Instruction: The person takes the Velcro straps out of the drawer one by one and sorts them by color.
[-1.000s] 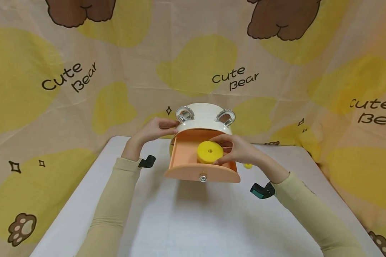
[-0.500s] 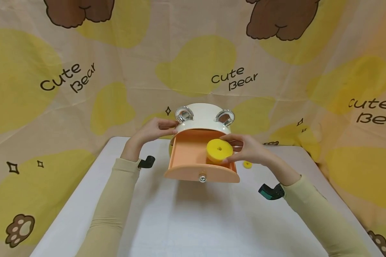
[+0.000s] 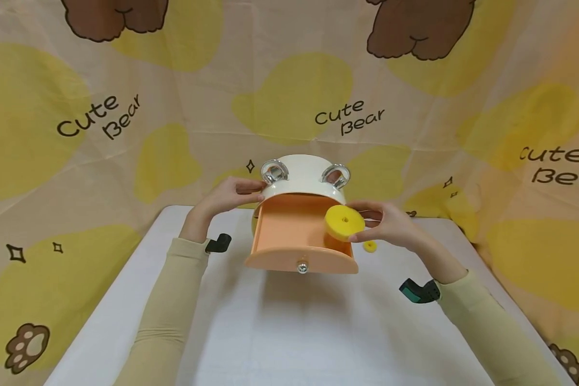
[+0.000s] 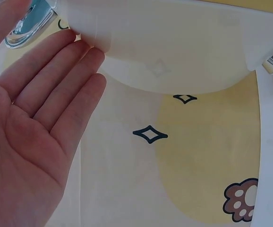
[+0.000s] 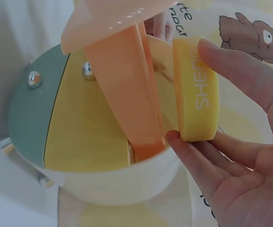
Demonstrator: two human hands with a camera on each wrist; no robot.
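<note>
My right hand (image 3: 391,225) pinches a thick yellow disc (image 3: 344,221) between thumb and fingers, over the right side of the pulled-out peach drawer (image 3: 289,228). The disc has a small hole in its top, and the right wrist view shows white lettering along its side (image 5: 202,90). That drawer belongs to a rounded white cabinet (image 3: 301,174) with two silver ear-like loops on top. On the cabinet's left side rests my left hand (image 3: 227,197); its fingers look nearly straight in the left wrist view, fingertips at the white wall (image 4: 174,52).
A small yellow ring (image 3: 369,246) lies on the white table (image 3: 299,332), right of the cabinet. Below the peach drawer are a closed yellow drawer (image 5: 84,123) and a green drawer (image 5: 35,104) with round silver knobs. A bear-printed cloth (image 3: 280,96) hangs behind.
My right hand has lifted the yellow disc from inside the drawer and carried it to the right, toward the drawer's right edge. My left hand stays at the cabinet's side.
</note>
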